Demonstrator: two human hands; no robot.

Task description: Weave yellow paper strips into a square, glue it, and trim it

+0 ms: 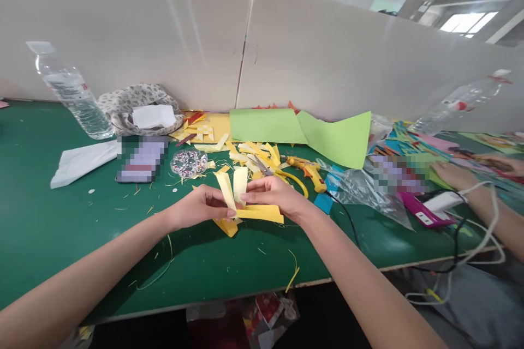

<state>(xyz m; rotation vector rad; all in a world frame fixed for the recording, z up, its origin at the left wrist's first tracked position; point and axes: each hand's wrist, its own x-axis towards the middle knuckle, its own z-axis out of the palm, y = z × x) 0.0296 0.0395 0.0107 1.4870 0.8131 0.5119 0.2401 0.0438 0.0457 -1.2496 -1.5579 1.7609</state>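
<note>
Low over the green table, my left hand [203,208] pinches a bundle of yellow paper strips [260,212] from the left side. My right hand [270,194] closes on the same bundle from the right. Two pale yellow strips stick up between the hands, while deeper yellow ones spread sideways and downward. Just beyond my right hand lie yellow-handled scissors [292,179], their blades among loose cut strips [249,152]. A yellow glue gun [308,170] rests to the right of the scissors, with its black cord running toward me.
Left: a water bottle [76,90], a patterned pouch [141,103], a phone [142,159] and a round clear container [189,163]. Green paper sheets [270,126] lie at the back. Right: plastic film [368,191], a pink power strip [423,211], cables and another person's hands [454,174].
</note>
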